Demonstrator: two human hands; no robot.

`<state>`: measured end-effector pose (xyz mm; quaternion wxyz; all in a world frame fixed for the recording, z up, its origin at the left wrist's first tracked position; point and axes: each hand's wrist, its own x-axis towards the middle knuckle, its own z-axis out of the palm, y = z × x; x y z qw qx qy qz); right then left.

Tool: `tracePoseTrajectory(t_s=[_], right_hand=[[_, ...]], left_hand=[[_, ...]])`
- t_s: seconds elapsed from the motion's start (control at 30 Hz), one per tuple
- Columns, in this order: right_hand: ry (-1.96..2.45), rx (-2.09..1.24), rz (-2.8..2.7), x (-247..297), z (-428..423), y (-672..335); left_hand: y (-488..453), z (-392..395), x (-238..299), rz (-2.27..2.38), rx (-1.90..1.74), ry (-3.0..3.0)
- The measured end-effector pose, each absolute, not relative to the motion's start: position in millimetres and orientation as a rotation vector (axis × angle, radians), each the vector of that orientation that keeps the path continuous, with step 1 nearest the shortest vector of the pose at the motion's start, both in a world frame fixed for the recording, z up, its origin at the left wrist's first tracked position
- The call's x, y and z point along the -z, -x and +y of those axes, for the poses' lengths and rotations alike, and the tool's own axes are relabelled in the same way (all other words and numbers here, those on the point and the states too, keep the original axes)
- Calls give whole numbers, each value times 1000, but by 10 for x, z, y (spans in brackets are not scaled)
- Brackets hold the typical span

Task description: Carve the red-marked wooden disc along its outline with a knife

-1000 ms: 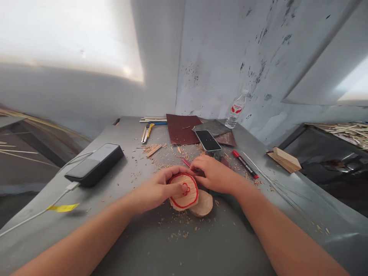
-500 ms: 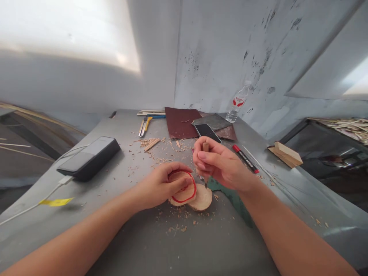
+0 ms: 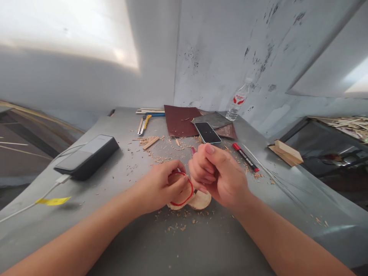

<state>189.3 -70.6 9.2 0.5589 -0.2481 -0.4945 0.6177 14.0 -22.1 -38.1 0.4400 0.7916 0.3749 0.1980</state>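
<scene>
My left hand [image 3: 162, 186] pinches a round wood slice [image 3: 181, 199] with a red ring drawn near its rim. The slice is tilted and overlaps a second, plain wood slice [image 3: 201, 201] lying on the table. My right hand [image 3: 217, 174] is closed in a fist around a wood-handled carving tool, close to the held slice. Only the tool's dark tip [image 3: 195, 191] shows below the fingers; the fist hides its handle. Whether the tip touches the wood I cannot tell. Wood shavings [image 3: 181, 227] lie around the slices.
A grey table [image 3: 138, 245] holds a black device with a cable [image 3: 87, 157], a yellow utility knife [image 3: 144, 124], brown sandpaper [image 3: 181, 120], a phone [image 3: 207, 133], a red marker [image 3: 245, 157], thin wires [image 3: 267, 174] and a water bottle [image 3: 238, 101]. Wood blocks [image 3: 287, 153] sit at the right edge.
My right hand has turned over and moved slightly down and left; the tool's handle is now hidden and its tip points left. The green sheet under it no longer shows.
</scene>
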Motion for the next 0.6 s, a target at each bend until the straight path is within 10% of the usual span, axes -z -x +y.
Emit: tracePoseTrajectory(t_s=[0.6], right_hand=[[444,-1553,-1297,-163,-746,-1965]], left_hand=[[-246,-184,447,939,-604,-1829]])
